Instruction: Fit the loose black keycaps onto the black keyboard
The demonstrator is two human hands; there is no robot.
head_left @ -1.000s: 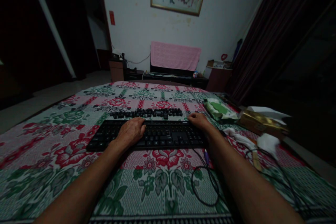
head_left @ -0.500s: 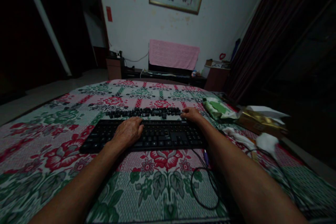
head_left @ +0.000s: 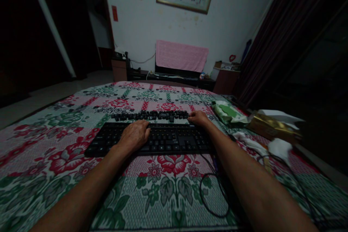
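Surface: floral cloth (head_left: pixel 67 152), dim room.
Left hand (head_left: pixel 134 136): palm down, fingers loosely curled, resting on keyboard (head_left: pixel 163 139) left of centre.
Right hand (head_left: pixel 199 117): flat at keyboard's far right edge, fingertips touching loose keycaps (head_left: pixel 150 115).
Keycaps: row just behind keyboard.
Cable (head_left: pixel 214 188): coiled near right forearm.

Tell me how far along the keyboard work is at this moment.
A row of loose keycaps lies on the floral cloth behind the black keyboard. The left hand rests on the keyboard; the right hand reaches the row's end. Most keys look seated; the loose caps remain off it.
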